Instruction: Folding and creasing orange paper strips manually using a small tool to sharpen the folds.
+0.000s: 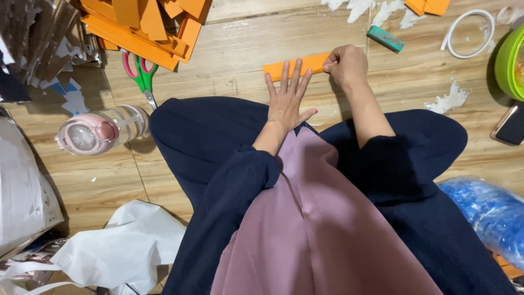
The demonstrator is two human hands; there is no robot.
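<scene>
orange paper strip (297,65) lying flat on the wooden floor (229,60), just past the knees. left hand (287,101) spread open, fingers pressing the strip's middle down. right hand (345,64) clenched, pinching the strip's right end. probably best to keep that palm heavy so nothing slides, line up edges first, then run the crease slowly outward. scissors (141,74) well off to the left.

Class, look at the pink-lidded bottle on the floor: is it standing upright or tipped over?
Tipped over. The bottle lies on its side on the wooden floor, lid pointing left, beside the scissors.
</scene>
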